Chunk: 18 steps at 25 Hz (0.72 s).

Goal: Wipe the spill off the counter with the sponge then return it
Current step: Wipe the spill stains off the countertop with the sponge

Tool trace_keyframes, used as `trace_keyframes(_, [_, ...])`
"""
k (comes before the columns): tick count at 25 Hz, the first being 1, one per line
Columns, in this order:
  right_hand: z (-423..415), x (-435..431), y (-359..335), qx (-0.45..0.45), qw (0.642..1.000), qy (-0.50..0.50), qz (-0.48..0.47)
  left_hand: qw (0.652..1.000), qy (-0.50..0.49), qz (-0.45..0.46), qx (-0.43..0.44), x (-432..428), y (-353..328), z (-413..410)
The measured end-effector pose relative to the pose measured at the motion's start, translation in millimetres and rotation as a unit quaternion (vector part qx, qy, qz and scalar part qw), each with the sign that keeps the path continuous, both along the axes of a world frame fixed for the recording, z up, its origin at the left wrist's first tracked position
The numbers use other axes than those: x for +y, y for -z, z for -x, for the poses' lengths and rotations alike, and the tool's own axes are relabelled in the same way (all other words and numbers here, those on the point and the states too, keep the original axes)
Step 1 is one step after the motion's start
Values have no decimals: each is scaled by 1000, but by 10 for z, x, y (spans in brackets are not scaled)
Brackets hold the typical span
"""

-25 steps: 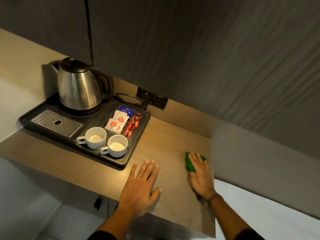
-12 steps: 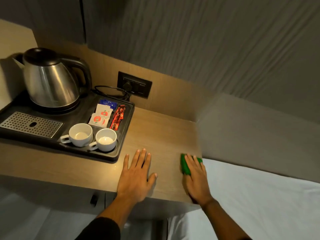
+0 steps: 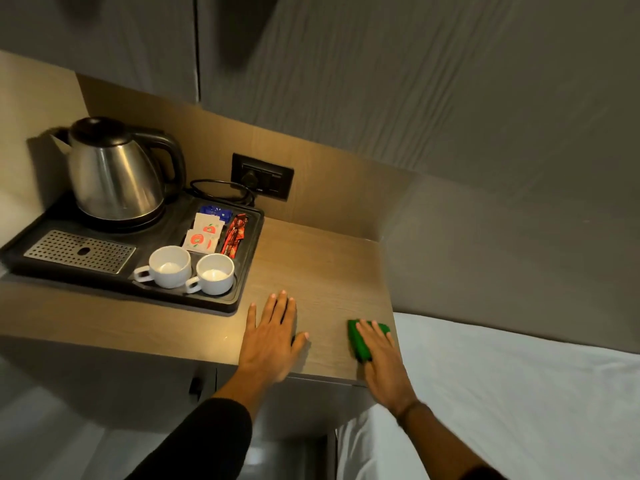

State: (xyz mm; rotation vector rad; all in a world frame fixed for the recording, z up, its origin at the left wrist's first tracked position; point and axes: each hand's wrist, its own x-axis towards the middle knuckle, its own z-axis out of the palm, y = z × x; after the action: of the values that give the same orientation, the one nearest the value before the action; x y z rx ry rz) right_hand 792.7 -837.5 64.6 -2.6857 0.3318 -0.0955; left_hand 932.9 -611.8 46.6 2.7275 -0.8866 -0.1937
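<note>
The right hand [image 3: 382, 358] lies palm down in the lower right of the frame, fingers stretched flat over a green rectangular sponge [image 3: 360, 342] and pressing it onto the wooden worktop [image 3: 311, 271] near its right front corner. The sponge shows to the left of and beyond the fingers; it is not pinched, only covered by the flat palm and fingers. The left hand [image 3: 273, 337] rests in the lower middle of the frame, spread open and flat on the worktop with fingers apart, holding nothing, apart from the sponge.

Just beyond the left hand, toward the middle left of the frame, sits a black plastic tray [image 3: 242, 289]. Its near compartment holds two white ceramic cups [image 3: 190, 273] side by side. Behind them lie white and blue sachets [image 3: 204, 233] and red stick packets [image 3: 234, 235]. At the tray's left is a perforated metal drip grate [image 3: 79, 251], and at its back stands a stainless steel kettle with a black lid and handle [image 3: 114, 171]. A black wall socket [image 3: 263, 176] sits on the back panel, a black cable looping below it. White bedding [image 3: 519, 393] fills the lower right.
</note>
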Motion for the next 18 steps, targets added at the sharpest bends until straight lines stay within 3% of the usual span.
trace_keyframes(4, [-289, 137, -241, -39, 998, 53, -13, 999, -20, 17, -44, 305, -166, 433])
trace_keyframes(7, [-72, 559, -247, -75, 994, -74, 41, 994, -81, 7, -70, 743, -178, 971])
trace_keyframes(12, [618, 1487, -69, -87, 957, -250, 119, 975, -210, -26, -64, 1532, -18, 2143])
trace_keyframes(18, [1756, 2914, 110, -77, 906, -409, 74, 925, -371, -66, -50, 2696, 171, 3978])
